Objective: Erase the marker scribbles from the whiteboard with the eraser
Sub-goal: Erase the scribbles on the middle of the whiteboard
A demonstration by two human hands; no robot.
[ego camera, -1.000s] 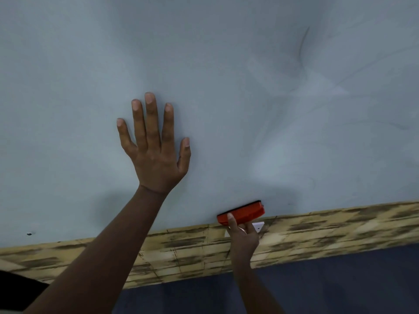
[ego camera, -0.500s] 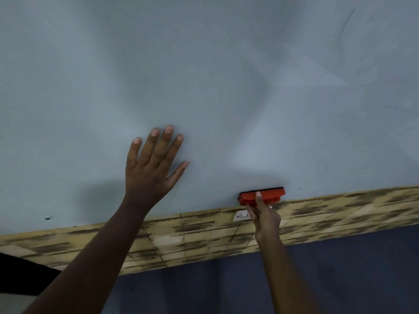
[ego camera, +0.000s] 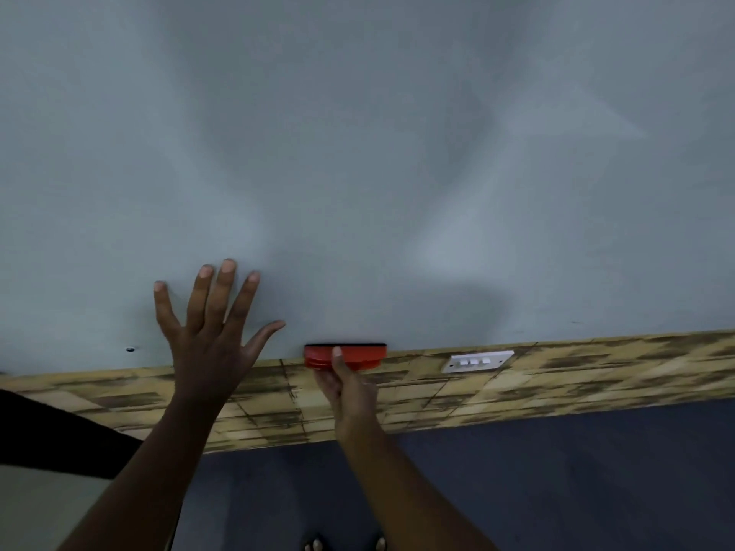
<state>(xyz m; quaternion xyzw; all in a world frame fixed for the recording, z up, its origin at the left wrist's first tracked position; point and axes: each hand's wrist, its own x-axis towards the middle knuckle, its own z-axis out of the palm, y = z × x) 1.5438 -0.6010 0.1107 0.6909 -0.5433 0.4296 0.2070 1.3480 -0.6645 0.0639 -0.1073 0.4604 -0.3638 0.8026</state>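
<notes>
The whiteboard (ego camera: 358, 153) fills the upper part of the view, pale grey with faint smears and no clear scribbles in sight. A red eraser (ego camera: 358, 355) with a black felt edge lies against the board's bottom edge, near the middle. My right hand (ego camera: 346, 385) grips it from below, thumb up over its red back. My left hand (ego camera: 210, 336) rests flat on the board to the left of the eraser, fingers spread and straight, palm low over the board's bottom edge.
Below the board runs a band of tan brick-pattern wall (ego camera: 557, 383) with a white switch plate (ego camera: 477, 360) to the right of the eraser. A small dark screw (ego camera: 130, 348) marks the board's lower left. Dark floor (ego camera: 557, 479) and my toes (ego camera: 316, 544) lie beneath.
The view has shifted left along the board, so the dark marks at the upper right left the frame. My left hand slid down and spread. The eraser stays at the bottom edge.
</notes>
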